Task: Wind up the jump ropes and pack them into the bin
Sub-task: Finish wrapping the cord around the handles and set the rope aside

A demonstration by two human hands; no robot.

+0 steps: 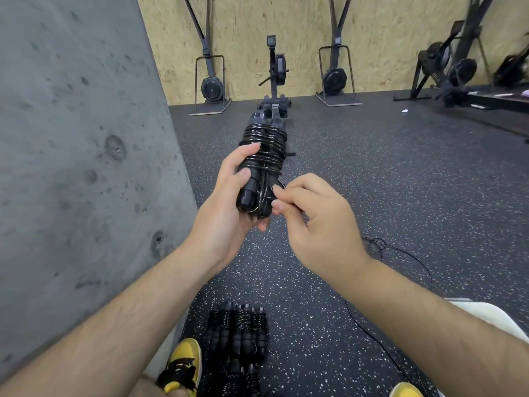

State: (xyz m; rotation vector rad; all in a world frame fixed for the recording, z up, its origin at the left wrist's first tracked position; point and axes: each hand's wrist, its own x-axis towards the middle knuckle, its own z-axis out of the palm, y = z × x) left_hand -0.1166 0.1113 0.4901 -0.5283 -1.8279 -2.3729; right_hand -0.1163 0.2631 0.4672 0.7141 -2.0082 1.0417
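A black jump rope (264, 147) is wound in tight coils around its two handles, held up at chest height. My left hand (229, 207) grips the lower half of the bundle, thumb across the handles. My right hand (317, 216) pinches the loose end of the cord beside the handle ends. Several wound black jump ropes (240, 333) lie side by side on the floor between my feet. A loose black rope (380, 245) trails over the floor at the right. No bin is in view.
A grey concrete wall (80, 156) stands close on my left. The floor (400, 181) is dark speckled rubber. A rowing machine (274, 81) lies straight ahead, and more fitness machines (337, 75) line the wooden back wall. My yellow shoes (183, 365) show at the bottom.
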